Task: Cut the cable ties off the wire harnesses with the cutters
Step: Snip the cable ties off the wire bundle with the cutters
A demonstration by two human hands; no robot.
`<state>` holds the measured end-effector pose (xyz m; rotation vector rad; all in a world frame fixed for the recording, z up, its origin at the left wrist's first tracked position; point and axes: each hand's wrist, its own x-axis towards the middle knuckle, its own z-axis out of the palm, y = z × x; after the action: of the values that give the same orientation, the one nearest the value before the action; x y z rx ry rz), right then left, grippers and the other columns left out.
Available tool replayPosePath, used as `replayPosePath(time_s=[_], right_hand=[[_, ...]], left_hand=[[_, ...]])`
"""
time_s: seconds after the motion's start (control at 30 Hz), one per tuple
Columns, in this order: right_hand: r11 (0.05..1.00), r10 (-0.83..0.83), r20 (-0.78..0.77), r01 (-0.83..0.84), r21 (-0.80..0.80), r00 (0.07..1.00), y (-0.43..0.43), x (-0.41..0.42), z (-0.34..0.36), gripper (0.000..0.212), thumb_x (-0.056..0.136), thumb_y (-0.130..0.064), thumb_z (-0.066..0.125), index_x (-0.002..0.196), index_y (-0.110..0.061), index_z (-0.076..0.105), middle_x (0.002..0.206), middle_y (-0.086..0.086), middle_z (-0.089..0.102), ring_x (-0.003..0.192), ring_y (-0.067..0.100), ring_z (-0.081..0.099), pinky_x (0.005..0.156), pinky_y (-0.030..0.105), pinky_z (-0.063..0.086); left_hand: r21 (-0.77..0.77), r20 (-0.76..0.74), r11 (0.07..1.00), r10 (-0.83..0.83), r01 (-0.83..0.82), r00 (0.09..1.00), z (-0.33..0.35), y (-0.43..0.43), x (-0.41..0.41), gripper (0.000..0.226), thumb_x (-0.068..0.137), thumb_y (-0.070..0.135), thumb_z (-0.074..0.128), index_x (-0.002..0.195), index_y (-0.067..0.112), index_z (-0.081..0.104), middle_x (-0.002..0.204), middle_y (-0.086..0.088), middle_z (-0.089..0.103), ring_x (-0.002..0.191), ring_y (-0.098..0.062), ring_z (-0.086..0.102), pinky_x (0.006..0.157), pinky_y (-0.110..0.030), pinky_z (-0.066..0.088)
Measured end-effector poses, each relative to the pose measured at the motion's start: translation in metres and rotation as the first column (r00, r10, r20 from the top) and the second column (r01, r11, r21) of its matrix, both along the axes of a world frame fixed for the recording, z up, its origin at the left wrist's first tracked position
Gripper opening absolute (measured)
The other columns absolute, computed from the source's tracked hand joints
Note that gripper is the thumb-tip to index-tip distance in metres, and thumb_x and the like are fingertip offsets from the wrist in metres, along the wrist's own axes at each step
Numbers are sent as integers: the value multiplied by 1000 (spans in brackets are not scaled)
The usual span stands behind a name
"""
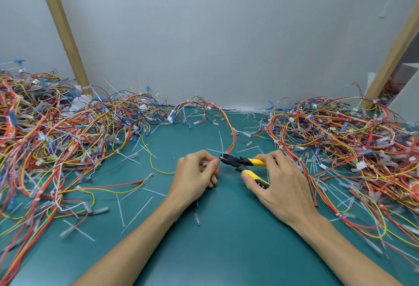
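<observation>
Over the green mat [226, 240], your left hand [195, 173] is pinching the red-orange harness [232, 142] while your right hand [278, 181] is gripping the yellow cutters [240, 162], tips at a white cable tie [221, 143]. Next, I'd say: squeeze, missing the wires.

1. No text, number, brand or sign could be read anywhere in the view.
2. The cutters [243, 162] carried a dark mark on the lower yellow handle, but it was too small and blurred to read as lettering.
3. The pale sleeves and connectors on the wire harnesses [68, 126] were blurred, and no print on them could be made out.
</observation>
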<state>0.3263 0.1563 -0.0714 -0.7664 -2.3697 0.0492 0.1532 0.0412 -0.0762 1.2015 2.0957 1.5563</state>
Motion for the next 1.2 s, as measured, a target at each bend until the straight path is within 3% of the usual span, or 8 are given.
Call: replayPosePath(time_s=[0.3, 0.47, 0.7, 0.83, 0.93, 0.97, 1.1, 1.2], right_hand=[[1000, 19, 54, -18, -22, 998, 0, 1, 3, 46, 83, -62, 52, 108, -25, 62, 96, -8, 51, 83, 16, 56, 65, 30, 43], [999, 41, 69, -40, -17, 997, -1, 4, 6, 37, 83, -64, 55, 97, -30, 61, 86, -12, 53, 64, 4, 41, 52, 25, 33], [992, 67, 120, -53, -115, 991, 8, 8, 4, 43, 77, -74, 38, 86, -35, 55, 74, -15, 56, 67, 7, 53, 58, 28, 40], [989, 37, 86, -24, -149, 996, 9, 6, 3, 43, 80, -73, 40, 87, -34, 55, 72, -14, 59, 66, 10, 55, 59, 31, 44], [972, 23, 0, -23, -233, 1000, 11, 6, 7, 40, 84, -68, 43, 85, -31, 58, 65, -12, 57, 63, 12, 55, 60, 36, 47], [963, 30, -24, -35, -267, 999, 12, 7, 9, 40, 85, -67, 43, 84, -31, 59, 62, -11, 56, 62, 12, 54, 61, 38, 48], [939, 48, -72, -70, -336, 996, 7, 8, 12, 59, 84, -79, 32, 78, -30, 64, 60, -5, 59, 56, 13, 55, 62, 37, 49], [919, 53, -67, -75, -387, 996, -3, 3, 10, 71, 83, -79, 24, 75, -21, 64, 60, 1, 62, 58, 19, 58, 64, 40, 50]], left_hand=[[-27, -167, 999, 42, -47, 985, 3, -1, 1, 18, 93, 17, 59, 76, 15, 65, 51, 11, 60, 45, -4, 54, 53, -14, 41], [-52, -408, 995, 59, -88, 911, 3, -3, 2, 18, 94, 12, 53, 80, 17, 63, 66, 7, 56, 67, -17, 52, 66, -33, 45], [-171, -641, 976, -3, -138, 768, 3, -6, 5, 23, 103, 26, 37, 87, 24, 53, 80, 13, 49, 83, -19, 46, 80, -33, 31], [-161, -406, 987, -76, 11, 911, 3, -6, -2, 24, 103, 29, 41, 79, 26, 48, 70, 8, 53, 74, -13, 49, 72, -30, 32], [-30, -359, 996, -85, 80, 929, 8, -9, 0, 6, 93, 31, 62, 92, 31, 57, 74, 26, 56, 71, 8, 50, 66, -10, 34], [17, -356, 997, -71, 82, 932, 8, -9, 2, 12, 89, 29, 67, 99, 29, 60, 78, 30, 57, 72, 9, 51, 67, -6, 34], [190, -184, 978, -48, 83, 982, 13, -7, 8, 17, 87, 20, 71, 103, 21, 67, 96, 17, 68, 89, 2, 63, 79, -7, 41], [254, 18, 965, -67, 60, 998, 15, -4, 12, 8, 89, 20, 69, 96, 19, 68, 92, 12, 73, 90, -3, 67, 83, -13, 47]])
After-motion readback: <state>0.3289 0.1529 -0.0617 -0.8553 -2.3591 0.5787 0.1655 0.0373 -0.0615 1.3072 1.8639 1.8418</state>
